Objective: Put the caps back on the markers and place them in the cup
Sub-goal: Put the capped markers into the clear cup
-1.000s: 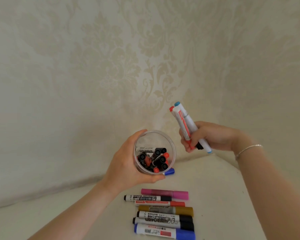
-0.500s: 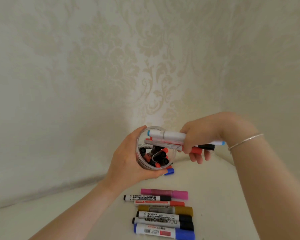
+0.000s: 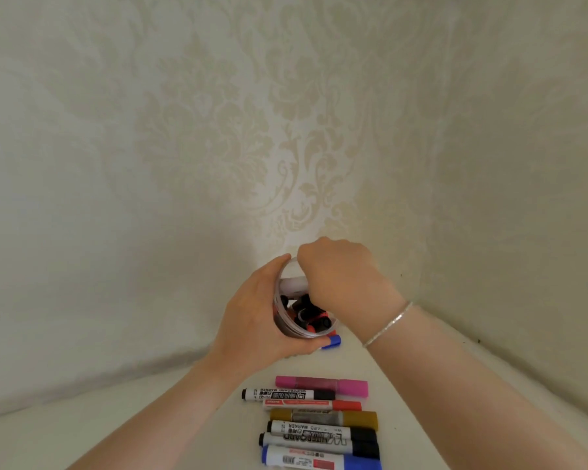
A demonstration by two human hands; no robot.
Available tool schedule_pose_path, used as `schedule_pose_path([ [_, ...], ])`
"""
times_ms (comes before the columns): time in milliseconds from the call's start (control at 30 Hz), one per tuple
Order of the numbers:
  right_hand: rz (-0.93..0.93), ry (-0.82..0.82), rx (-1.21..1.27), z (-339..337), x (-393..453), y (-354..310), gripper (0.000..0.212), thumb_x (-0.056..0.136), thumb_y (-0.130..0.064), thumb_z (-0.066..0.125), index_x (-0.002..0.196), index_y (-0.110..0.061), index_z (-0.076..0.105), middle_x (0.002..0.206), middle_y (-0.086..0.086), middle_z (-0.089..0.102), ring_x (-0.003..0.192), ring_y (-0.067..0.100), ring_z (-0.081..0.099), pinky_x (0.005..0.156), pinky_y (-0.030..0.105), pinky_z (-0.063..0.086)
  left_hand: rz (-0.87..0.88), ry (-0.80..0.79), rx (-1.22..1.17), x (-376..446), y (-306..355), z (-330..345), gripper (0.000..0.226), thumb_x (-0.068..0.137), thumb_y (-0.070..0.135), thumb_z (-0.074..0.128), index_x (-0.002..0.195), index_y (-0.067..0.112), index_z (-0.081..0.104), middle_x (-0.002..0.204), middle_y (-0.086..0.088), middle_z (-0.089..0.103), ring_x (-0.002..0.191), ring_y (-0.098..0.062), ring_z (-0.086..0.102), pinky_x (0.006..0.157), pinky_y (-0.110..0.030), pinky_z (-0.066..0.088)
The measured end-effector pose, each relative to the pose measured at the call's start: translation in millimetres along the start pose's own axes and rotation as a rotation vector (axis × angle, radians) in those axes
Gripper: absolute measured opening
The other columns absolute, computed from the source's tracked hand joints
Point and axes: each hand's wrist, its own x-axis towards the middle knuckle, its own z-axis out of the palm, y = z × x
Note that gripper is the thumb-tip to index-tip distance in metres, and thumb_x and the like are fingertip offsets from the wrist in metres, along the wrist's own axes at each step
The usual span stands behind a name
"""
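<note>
My left hand (image 3: 252, 329) grips a clear plastic cup (image 3: 287, 330), tilted with its mouth toward me, above the white table. Several capped black and red markers (image 3: 308, 313) stand inside it. My right hand (image 3: 342, 281) is over the cup's mouth with its fingers curled downward. It holds the markers it carries, and one white barrel (image 3: 292, 285) shows just inside the rim. The rest of those markers is hidden under the hand.
Several capped markers lie in a row on the table (image 3: 150, 418) in front of me: pink (image 3: 321, 385), black, red, gold (image 3: 323, 418), two more black and blue (image 3: 319, 461). A blue marker end (image 3: 334, 341) pokes out behind the cup. Patterned walls meet in a corner close behind.
My right hand swung the bundle of markers from upright to level, then moved left and down into the cup's mouth. My left hand kept the cup almost in place.
</note>
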Motion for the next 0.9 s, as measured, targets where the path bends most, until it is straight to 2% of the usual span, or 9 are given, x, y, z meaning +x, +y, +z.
schedule_pose_path([
  [167, -0.026, -0.090, 0.211, 7.2, 8.0, 16.3, 0.034, 0.069, -0.023, 0.082, 0.094, -0.011, 0.062, 0.076, 0.002, 0.057, 0.066, 0.019, 0.056, 0.050, 0.024, 0.039, -0.008, -0.015, -0.010, -1.5, -0.9, 0.5, 0.118, 0.043, 0.080, 0.071, 0.144, 0.034, 0.030, 0.137, 0.019, 0.046, 0.117, 0.005, 0.047, 0.099, -0.019, 0.040],
  [267, -0.039, -0.030, 0.239, 9.0, 9.1, 21.4, 0.031, 0.074, -0.030, 0.078, 0.092, -0.008, 0.068, 0.072, 0.004, 0.059, 0.065, 0.021, 0.056, 0.052, 0.024, 0.040, 0.004, -0.024, -0.012, 0.1, 2.1, 0.7, 0.118, 0.043, 0.080, 0.071, 0.144, 0.033, 0.030, 0.137, 0.019, 0.046, 0.117, 0.005, 0.047, 0.099, -0.018, 0.040],
  [367, -0.018, 0.095, 0.049, 15.9, 8.6, 17.1, 0.036, 0.084, -0.046, 0.063, 0.102, -0.015, 0.065, 0.069, -0.001, 0.047, 0.066, 0.021, 0.051, 0.057, 0.028, 0.039, -0.001, -0.057, -0.028, 2.2, 6.6, 0.9, 0.120, 0.042, 0.079, 0.071, 0.145, 0.034, 0.028, 0.140, 0.020, 0.042, 0.121, 0.002, 0.047, 0.102, -0.020, 0.039],
  [433, -0.006, 0.111, -0.018, 19.8, 8.6, 16.0, 0.040, 0.084, -0.050, 0.062, 0.110, -0.019, 0.061, 0.077, -0.002, 0.048, 0.068, 0.019, 0.050, 0.058, 0.028, 0.037, -0.008, -0.061, -0.031, 2.2, 6.7, 1.5, 0.120, 0.042, 0.079, 0.071, 0.144, 0.035, 0.027, 0.138, 0.023, 0.040, 0.121, 0.005, 0.044, 0.102, -0.018, 0.037],
  [500, -0.003, 0.050, 0.140, 19.2, 8.2, 21.3, 0.050, 0.080, -0.053, 0.066, 0.117, -0.020, 0.060, 0.098, 0.000, 0.058, 0.082, 0.020, 0.058, 0.068, 0.029, 0.046, -0.013, -0.063, -0.033, 1.5, 5.3, 1.3, 0.119, 0.043, 0.080, 0.071, 0.144, 0.037, 0.026, 0.138, 0.025, 0.038, 0.121, 0.008, 0.040, 0.102, -0.016, 0.035],
  [567, -0.033, -0.036, 0.386, 12.9, 6.0, 31.5, 0.056, 0.075, -0.049, 0.073, 0.122, -0.021, 0.059, 0.112, -0.002, 0.061, 0.096, 0.016, 0.061, 0.081, 0.028, 0.050, -0.027, -0.060, -0.042, 0.8, 3.6, 0.7, 0.117, 0.043, 0.078, 0.073, 0.143, 0.039, 0.026, 0.139, 0.026, 0.038, 0.122, 0.011, 0.038, 0.101, -0.013, 0.033],
  [700, -0.129, -0.171, 0.642, 8.6, 4.5, 49.0, 0.044, 0.074, -0.023, 0.079, 0.113, -0.028, 0.060, 0.111, -0.006, 0.064, 0.101, 0.009, 0.063, 0.089, 0.026, 0.051, -0.049, -0.028, -0.075, 1.1, 1.0, -0.5, 0.114, 0.044, 0.075, 0.077, 0.140, 0.045, 0.024, 0.135, 0.033, 0.039, 0.120, 0.020, 0.036, 0.097, -0.003, 0.030],
  [800, -0.127, -0.090, 0.763, 21.7, 10.8, 48.2, 0.026, 0.076, -0.006, 0.073, 0.099, -0.017, 0.069, 0.099, -0.003, 0.071, 0.089, 0.010, 0.068, 0.089, 0.032, 0.055, -0.037, -0.021, -0.080, 1.9, 2.1, -0.6, 0.114, 0.043, 0.075, 0.076, 0.140, 0.045, 0.025, 0.131, 0.039, 0.036, 0.118, 0.025, 0.034, 0.092, 0.002, 0.029],
  [900, -0.120, 0.017, 0.674, 33.4, 11.9, 40.4, 0.022, 0.087, -0.008, 0.060, 0.102, -0.017, 0.074, 0.101, 0.000, 0.072, 0.082, 0.010, 0.066, 0.087, 0.031, 0.055, -0.019, -0.023, -0.062, 2.4, 3.6, 0.9, 0.116, 0.043, 0.076, 0.075, 0.143, 0.040, 0.027, 0.130, 0.041, 0.033, 0.118, 0.021, 0.036, 0.093, 0.000, 0.029],
])
